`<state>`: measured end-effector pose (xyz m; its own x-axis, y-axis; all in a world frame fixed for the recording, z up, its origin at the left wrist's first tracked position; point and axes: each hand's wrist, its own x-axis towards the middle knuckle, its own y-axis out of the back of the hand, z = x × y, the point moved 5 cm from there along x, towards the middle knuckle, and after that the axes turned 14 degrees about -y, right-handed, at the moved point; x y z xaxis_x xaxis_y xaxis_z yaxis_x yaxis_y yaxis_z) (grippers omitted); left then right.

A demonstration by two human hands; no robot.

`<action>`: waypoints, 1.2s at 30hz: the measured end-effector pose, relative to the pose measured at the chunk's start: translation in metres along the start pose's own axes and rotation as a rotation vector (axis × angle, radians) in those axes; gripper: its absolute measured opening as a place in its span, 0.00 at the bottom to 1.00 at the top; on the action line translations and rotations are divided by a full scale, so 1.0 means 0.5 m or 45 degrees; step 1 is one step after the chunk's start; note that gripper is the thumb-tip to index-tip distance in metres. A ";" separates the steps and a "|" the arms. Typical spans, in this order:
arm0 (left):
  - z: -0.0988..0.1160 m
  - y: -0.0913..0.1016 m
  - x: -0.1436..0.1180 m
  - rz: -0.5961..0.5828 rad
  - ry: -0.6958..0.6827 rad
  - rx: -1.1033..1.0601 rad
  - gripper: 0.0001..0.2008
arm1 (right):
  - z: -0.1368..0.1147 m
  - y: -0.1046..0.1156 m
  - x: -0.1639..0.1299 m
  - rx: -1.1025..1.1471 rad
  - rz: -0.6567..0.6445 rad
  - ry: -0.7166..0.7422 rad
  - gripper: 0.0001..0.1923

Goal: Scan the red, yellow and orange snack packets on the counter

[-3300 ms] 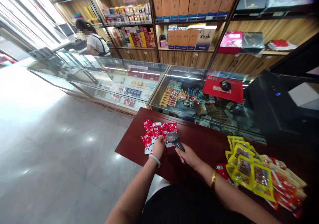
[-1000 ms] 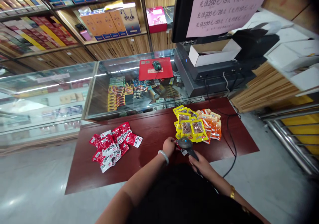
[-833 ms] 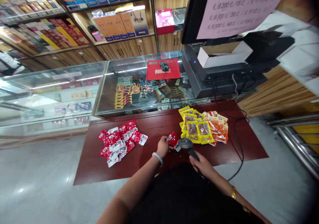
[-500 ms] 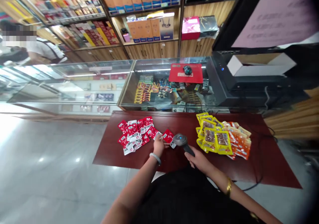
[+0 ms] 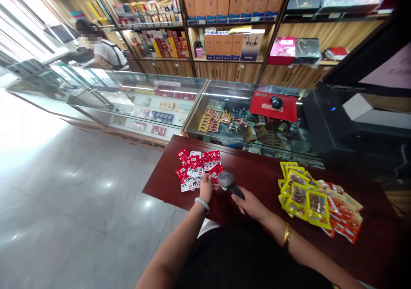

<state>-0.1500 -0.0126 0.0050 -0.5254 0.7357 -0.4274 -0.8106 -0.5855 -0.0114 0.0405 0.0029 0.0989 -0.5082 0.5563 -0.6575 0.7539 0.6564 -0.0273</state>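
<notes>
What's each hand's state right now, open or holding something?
Left hand: at a small, glossy red-and-white packet; cannot tell whether its grip is closed.
Right hand: closed, holding a dark grey handheld scanner.

Found the print on the piled red-and-white foil packets [image 5: 195, 162] too small to read. Could not see all of one red packet [image 5: 216, 172], partly covered by the dark-grey handheld scanner [image 5: 226, 179], nor that packet's contact with the bare left hand [image 5: 206, 189]. Saw the scanner's lower handle hidden in the bare right hand [image 5: 249, 202]. Noted the pale-pink paper sheet [image 5: 391, 68] blurred and cut off at the right edge, like the white cardboard box [image 5: 358, 107].
</notes>
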 end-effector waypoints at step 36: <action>0.000 -0.446 -0.154 -1.046 -0.804 0.884 0.11 | 0.196 0.239 -0.187 0.565 0.557 -0.026 0.26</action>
<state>0.0715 0.0613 0.0407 0.3245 0.9459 -0.0091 -0.8219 0.2867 0.4922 0.2186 -0.0206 0.0833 -0.1086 0.7128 -0.6929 0.9938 0.0934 -0.0596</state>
